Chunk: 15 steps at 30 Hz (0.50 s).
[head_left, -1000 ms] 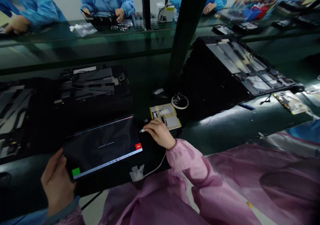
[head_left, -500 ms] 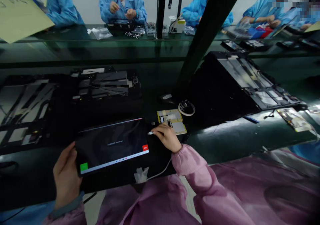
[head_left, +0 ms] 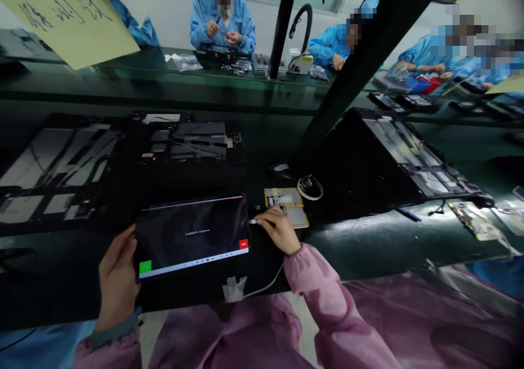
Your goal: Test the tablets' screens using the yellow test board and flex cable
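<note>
A tablet [head_left: 192,235] with a lit dark screen, a green square at lower left and a red one at lower right, is tilted up over the bench. My left hand [head_left: 118,276] grips its left edge, fingers behind it. My right hand [head_left: 280,230] pinches the white plug [head_left: 254,221] of a charging cable at the tablet's right edge; whether the plug sits fully in the port I cannot tell. The cable [head_left: 266,288] runs down to clear tape [head_left: 234,289] on the bench edge. Just beyond my right hand lies an opened board with yellow edges [head_left: 297,216].
Stacks of opened tablet shells stand behind left [head_left: 192,140] and at right [head_left: 417,150]. A coiled cable [head_left: 310,187] and a dark mouse-like object [head_left: 280,171] lie beyond the board. A slanted dark post [head_left: 347,63] rises behind. People in blue coats work across the bench.
The view has shifted, so the scene sits lower and farther right. The plug now appears right against the tablet's edge, where a small gap showed before. Both hands keep their hold.
</note>
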Available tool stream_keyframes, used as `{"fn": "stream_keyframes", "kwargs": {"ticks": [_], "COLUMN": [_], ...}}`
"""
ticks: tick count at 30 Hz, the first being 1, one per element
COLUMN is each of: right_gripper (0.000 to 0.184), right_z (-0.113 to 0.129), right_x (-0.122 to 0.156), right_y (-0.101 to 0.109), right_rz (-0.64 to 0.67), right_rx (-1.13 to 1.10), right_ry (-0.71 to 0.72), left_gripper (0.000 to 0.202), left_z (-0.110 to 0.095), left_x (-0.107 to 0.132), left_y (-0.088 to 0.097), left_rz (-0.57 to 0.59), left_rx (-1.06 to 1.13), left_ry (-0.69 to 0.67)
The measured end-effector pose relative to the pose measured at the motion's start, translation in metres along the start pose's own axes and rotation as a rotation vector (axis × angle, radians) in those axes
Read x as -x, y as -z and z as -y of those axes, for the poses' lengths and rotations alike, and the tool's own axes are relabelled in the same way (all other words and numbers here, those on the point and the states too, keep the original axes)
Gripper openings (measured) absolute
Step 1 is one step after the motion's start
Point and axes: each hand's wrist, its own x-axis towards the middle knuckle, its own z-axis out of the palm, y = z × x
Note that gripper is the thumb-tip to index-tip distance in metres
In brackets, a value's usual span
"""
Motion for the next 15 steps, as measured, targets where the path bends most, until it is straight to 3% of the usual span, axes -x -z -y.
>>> {"fn": "stream_keyframes", "kwargs": {"ticks": [10, 15], "right_gripper": [0.013, 0.014], "right_z": [0.002, 0.002], "right_x": [0.004, 0.007], "right_y": [-0.005, -0.002], "right_rz": [-0.084, -0.054], "right_rx": [0.055, 0.036], "right_ry": [-0.034, -0.035], "left_gripper": [0.047, 0.040], "left_z": [-0.010, -0.017], "left_x": [0.006, 0.009], "left_y": [0.004, 0.007], "left_rz": [0.041, 0.071], "left_rx": [-0.058, -0.198], "left_ry": [0.013, -0.089]}}
